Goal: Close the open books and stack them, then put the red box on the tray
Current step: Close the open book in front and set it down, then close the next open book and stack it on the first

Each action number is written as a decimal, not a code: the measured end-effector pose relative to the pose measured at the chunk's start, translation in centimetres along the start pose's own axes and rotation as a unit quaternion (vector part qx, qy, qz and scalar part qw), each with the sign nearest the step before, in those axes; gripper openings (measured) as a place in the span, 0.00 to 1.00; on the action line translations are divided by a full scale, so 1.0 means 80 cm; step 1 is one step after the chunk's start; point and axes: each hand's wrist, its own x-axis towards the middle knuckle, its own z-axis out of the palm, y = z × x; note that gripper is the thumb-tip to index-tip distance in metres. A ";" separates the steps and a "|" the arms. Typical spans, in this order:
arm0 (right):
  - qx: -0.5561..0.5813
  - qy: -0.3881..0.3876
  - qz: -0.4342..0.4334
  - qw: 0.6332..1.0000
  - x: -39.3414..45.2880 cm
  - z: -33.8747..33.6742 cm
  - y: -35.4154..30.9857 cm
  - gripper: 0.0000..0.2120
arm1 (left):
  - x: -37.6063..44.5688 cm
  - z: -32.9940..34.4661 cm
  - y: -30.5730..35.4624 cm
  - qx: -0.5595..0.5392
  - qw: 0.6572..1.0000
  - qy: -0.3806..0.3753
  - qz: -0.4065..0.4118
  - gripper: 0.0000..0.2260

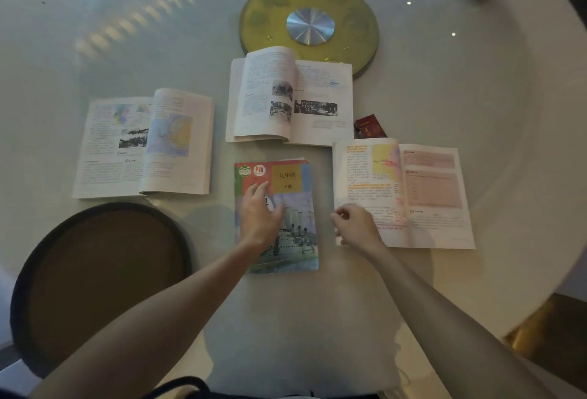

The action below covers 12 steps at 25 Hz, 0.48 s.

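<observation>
Books (pixel 276 217) and tray (pixel 104 278) lie on a glossy round table (pixel 476 113).

A round white table (pixel 476 144) had four books on it. One closed book (pixel 286 208) with a ship on its cover lay in the middle, and the left hand (pixel 260 211) rested flat on it. The right hand (pixel 355 224) touched the near corner of an open book (pixel 422 195) on the right side. Two more open books lay flat, one on the left (pixel 143 144) and one farther back (pixel 292 100). A small red box (pixel 370 127) sat between the back book and the right one. A dark round tray (pixel 95 271) sat near the left arm.
</observation>
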 end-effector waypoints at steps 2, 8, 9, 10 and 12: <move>0.063 0.053 0.005 0.997 0.003 -0.040 0.013 0.06 | 0.000 0.019 0.033 -0.049 0.998 -0.046 -0.003 0.25; 0.060 0.191 0.054 0.978 0.006 -0.143 0.101 0.06 | -0.005 0.095 0.106 0.016 0.989 -0.139 -0.055 0.30; 0.025 0.192 0.056 0.980 0.005 -0.152 0.116 0.09 | -0.005 0.105 0.110 0.049 0.988 -0.136 -0.050 0.31; -0.010 0.192 0.062 0.979 0.006 -0.160 0.132 0.13 | -0.006 0.116 0.115 0.062 0.988 -0.132 -0.056 0.32; -0.043 0.210 0.094 0.972 0.008 -0.175 0.159 0.20 | -0.005 0.134 0.119 0.062 0.987 -0.121 -0.090 0.33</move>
